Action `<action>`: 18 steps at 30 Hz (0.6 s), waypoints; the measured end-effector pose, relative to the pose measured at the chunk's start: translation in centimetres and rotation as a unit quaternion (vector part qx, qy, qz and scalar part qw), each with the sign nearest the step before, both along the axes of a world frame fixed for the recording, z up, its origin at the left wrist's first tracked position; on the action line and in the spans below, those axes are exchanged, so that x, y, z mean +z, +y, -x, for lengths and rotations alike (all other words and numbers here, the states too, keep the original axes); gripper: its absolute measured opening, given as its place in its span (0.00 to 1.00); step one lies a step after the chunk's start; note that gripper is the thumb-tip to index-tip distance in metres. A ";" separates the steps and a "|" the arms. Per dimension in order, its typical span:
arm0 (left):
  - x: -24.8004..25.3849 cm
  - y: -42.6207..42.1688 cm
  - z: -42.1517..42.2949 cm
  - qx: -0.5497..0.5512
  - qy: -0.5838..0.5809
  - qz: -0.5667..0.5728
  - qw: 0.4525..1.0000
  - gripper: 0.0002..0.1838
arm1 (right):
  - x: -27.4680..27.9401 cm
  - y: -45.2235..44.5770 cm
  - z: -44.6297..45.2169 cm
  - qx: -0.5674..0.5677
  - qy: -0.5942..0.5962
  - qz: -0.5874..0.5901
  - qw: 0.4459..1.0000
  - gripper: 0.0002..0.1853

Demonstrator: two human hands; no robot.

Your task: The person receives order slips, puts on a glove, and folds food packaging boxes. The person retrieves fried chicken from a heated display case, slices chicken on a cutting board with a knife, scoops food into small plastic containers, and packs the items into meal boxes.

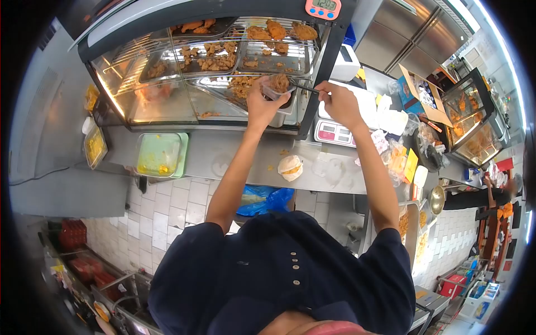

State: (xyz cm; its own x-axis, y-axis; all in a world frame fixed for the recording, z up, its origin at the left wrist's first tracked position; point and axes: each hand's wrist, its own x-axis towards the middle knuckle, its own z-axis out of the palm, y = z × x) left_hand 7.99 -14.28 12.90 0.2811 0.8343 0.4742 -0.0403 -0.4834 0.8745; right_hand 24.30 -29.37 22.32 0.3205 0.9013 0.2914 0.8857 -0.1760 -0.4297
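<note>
My left hand [261, 109] is wrapped around a clear plastic cup [272, 92] at the open side of a heated display case. Brown fried pieces [279, 83] fill the cup up to its rim. My right hand [340, 105] grips a thin, dark-handled utensil [304, 87], whose far end meets the food at the cup. Its tip is too small to tell tongs from a spoon. Under and behind the cup, a metal tray holds more crumbly fried pieces [241, 86]. Below my left hand stands a steel container [285, 113], partly hidden.
Wire shelves above carry trays of fried pieces [218, 58]. A dark post [319, 72] stands beside my right hand, with a timer [322, 8] on top. A scale [334, 132], a wrapped bun [290, 167] and a green tray [162, 154] are on the counter. Another person stands far right.
</note>
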 end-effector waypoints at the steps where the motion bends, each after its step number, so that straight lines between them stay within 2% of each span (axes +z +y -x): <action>1: 0.4 -0.3 0.2 -0.001 0.006 0.004 1.000 0.37 | 0.2 0.0 0.7 0.003 -0.003 0.001 1.000 0.12; 3: 0.8 -0.7 0.6 -0.001 0.011 0.011 1.000 0.37 | 0.3 0.0 1.8 0.035 -0.245 -0.051 0.968 0.15; 4: 0.9 -1.0 0.8 -0.020 -0.004 0.024 1.000 0.36 | 1.0 -0.2 2.5 0.034 -0.273 -0.040 0.961 0.18; 8: -1.0 -0.3 0.7 -0.045 -0.078 0.042 0.995 0.35 | 1.8 -0.1 2.7 0.045 -0.292 -0.080 0.952 0.17; 10: -0.6 -0.8 1.2 -0.044 -0.078 0.056 0.994 0.36 | 2.2 -0.3 3.0 0.051 -0.276 -0.089 0.956 0.17; 15: -0.6 -0.8 2.0 -0.068 -0.125 0.073 0.987 0.37 | 3.3 -0.2 3.0 0.050 -0.294 -0.058 0.953 0.14; 18: -1.7 -0.6 2.5 -0.053 -0.091 0.075 0.992 0.38 | 3.7 -0.1 2.4 0.052 -0.154 -0.114 0.980 0.08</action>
